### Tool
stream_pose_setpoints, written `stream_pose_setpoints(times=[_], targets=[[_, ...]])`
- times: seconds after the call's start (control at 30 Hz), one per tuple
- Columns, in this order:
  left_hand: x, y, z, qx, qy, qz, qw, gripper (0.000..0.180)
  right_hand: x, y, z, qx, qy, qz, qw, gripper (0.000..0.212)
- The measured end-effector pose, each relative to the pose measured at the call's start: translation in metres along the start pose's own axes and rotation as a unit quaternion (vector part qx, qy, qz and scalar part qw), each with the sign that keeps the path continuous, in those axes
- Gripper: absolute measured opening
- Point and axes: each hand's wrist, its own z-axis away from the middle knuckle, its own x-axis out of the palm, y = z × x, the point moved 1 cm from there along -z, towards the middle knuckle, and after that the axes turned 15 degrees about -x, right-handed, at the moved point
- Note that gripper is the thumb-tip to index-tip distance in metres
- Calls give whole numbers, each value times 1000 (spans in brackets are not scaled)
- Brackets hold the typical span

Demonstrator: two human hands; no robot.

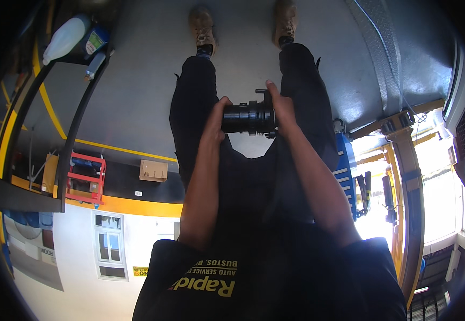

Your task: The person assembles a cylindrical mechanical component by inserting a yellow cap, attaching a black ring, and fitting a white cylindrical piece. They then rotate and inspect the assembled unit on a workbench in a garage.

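Both hands grasp a black cylinder (248, 118) in front of the legs, its long axis running left to right. The left hand (216, 119) clasps one end, the right hand (280, 107) the other. Bare grey floor (136, 91) lies around.

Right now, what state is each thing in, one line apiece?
Black cylinder: lying sideways, held at both ends between the hands.
Left hand: closed round the cylinder's left end.
Right hand: gripping the cylinder's right end.
White bottle: tilted on the dark shelf.
Cardboard box: closed, on the floor.
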Motion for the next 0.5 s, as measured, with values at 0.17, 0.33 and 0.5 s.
stream_pose_setpoints(times=[0.17,0.33,0.5], targets=[[5,0,-8,87,3,34,996,28,4,-4,2,52,24,-123,991,57],[7,1,-16,71,23,36,997,31,6,1,-2,-12,-15,-72,997,53],[10,-3,-20,54,39,58,996,37,8,3,-10,-3,-24,-63,998,49]])
